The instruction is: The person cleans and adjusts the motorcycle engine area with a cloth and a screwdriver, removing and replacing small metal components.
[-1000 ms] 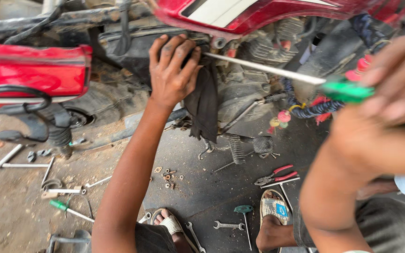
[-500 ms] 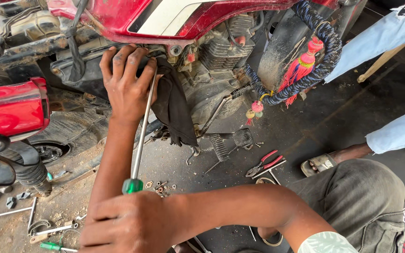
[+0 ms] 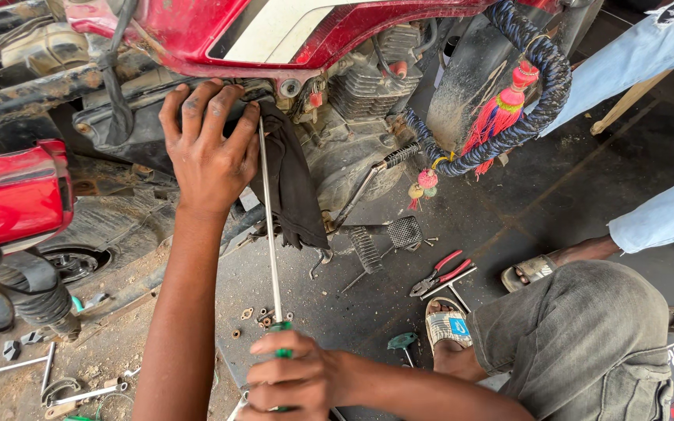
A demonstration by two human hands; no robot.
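My left hand presses flat against the greasy frame of a red motorcycle, just under the tank, beside a hanging black rag. My right hand grips the green handle of a long screwdriver. Its steel shaft runs upward and its tip reaches the frame right next to my left fingers. The engine sits to the right of the rag.
Red-handled pliers, a small green-handled tool, loose nuts and washers and spanners lie on the oily floor. My knee in grey trousers and sandalled foot are at right. Another person's light-blue trouser legs stand at far right.
The view has shifted slightly right and down. My right hand has moved right along the bottom edge, and the screwdriver shaft now stands more upright against the frame. My left hand stays put.
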